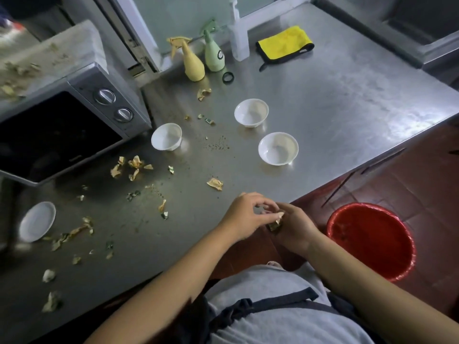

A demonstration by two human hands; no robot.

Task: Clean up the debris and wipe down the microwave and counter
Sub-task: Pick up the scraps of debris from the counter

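Crumpled paper scraps and dark crumbs litter the steel counter in front of the microwave. More scraps lie on the microwave's top. At the counter's front edge my right hand is cupped and holds gathered scraps. My left hand meets it with curled fingertips pinching at those scraps. One loose scrap lies just beyond my hands.
Three white bowls and a white saucer stand among the debris. At the back are a yellow spray bottle, a green one, a clear pump bottle and a yellow cloth. A red bin stands on the floor.
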